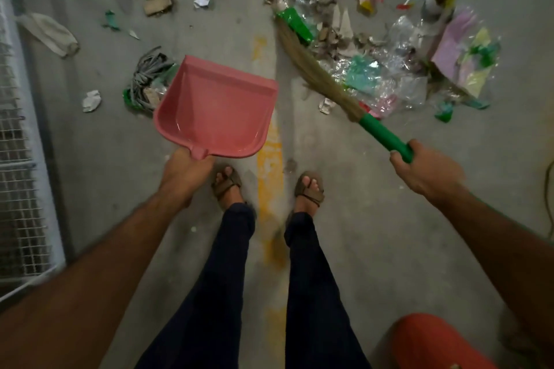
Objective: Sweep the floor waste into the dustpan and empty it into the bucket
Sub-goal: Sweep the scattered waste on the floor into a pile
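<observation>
Dustpan (pixel 217 112), one, pink and empty, is gripped by its handle in the left hand (pixel 187 172); the right hand (pixel 425 172) clasps one broom (pixel 329 81). Waste (pixel 389 48) lies beyond the right hand. No writing is legible.

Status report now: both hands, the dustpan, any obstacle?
Left hand holds pink dustpan, empty. Right hand holds broom at waste pile. Nothing blocking.

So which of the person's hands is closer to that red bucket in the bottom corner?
The right. The right hand, gripping the broom, is above the red bucket on the same side. The left hand, holding the dustpan, is across both legs.
</observation>
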Tool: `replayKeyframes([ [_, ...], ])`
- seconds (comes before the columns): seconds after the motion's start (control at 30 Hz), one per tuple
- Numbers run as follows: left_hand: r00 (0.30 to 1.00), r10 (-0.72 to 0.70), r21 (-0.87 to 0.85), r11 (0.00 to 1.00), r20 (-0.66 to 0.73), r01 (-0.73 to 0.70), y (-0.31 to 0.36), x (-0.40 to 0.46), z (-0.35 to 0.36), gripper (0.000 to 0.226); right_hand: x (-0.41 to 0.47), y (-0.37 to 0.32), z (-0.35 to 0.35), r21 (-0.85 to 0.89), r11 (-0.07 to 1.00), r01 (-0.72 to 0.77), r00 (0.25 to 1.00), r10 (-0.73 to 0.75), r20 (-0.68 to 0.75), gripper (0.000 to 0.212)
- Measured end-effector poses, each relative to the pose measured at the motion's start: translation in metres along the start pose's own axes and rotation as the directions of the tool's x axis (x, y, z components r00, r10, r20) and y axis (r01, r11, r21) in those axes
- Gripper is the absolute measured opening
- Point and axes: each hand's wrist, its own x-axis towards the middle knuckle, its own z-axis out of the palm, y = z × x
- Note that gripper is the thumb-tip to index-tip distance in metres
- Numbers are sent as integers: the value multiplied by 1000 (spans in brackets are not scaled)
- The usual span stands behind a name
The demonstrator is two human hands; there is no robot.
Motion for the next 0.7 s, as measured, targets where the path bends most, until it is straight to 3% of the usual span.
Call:
replayKeyframes([
  [0.1, 1000, 3, 43, 999, -29, -2, 2, 0, 1, 27, -29, 35, 1, 53, 998, 23, 999, -25, 29, 43],
  [0.23, 998, 9, 34, 999, -55, -7, -4, -5, 2, 18, -72, 90, 12, 43, 989, 142, 983, -146, 110, 36],
  [0.43, 996, -73, -66, 995, -49, 70, -28, -14, 17, 14, -63, 123, 33, -322, 912, 255, 946, -166, 280, 48],
  [0.53, 996, -72, -88, 994, -60, 66, -37, -15, 30, 9, -36, 113, 33, -386, 902, 194, 971, -121, 205, 46],
  [0.7, 996, -28, -114, 993, -85, 18, -40, -18, 41, 11, 2, 90, 10, -334, 940, 73, 997, -59, 52, 40],
])
